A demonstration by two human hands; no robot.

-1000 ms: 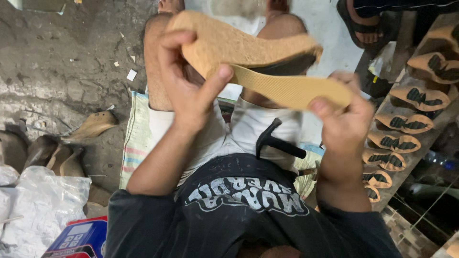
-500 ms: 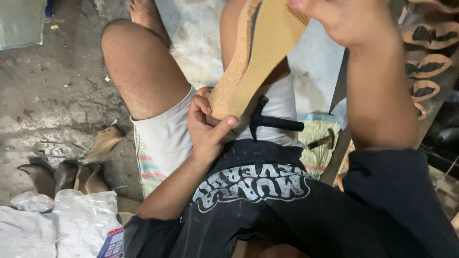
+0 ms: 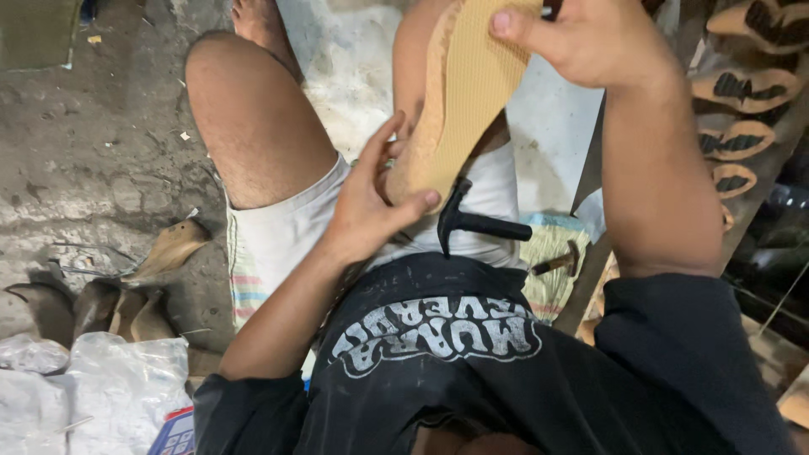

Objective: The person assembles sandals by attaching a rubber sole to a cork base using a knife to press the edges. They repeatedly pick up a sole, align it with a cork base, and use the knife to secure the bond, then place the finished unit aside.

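I sit on the ground with a tan shoe sole standing on end over my lap, its textured yellow face toward me. My right hand grips its upper end at the top of the view. My left hand cups its lower end, thumb pressed against the edge. A black hammer lies across my right thigh just beside the sole's lower end.
Several tan soles with black marks lie in rows on a wooden rack at the right. Wooden shoe lasts lie on the concrete floor at the left, above clear plastic bags. A second small hammer rests on striped cloth.
The sole has swung from lying across in front of me to standing upright. My right hand rose to its top; my left hand dropped to its lower end by my lap.
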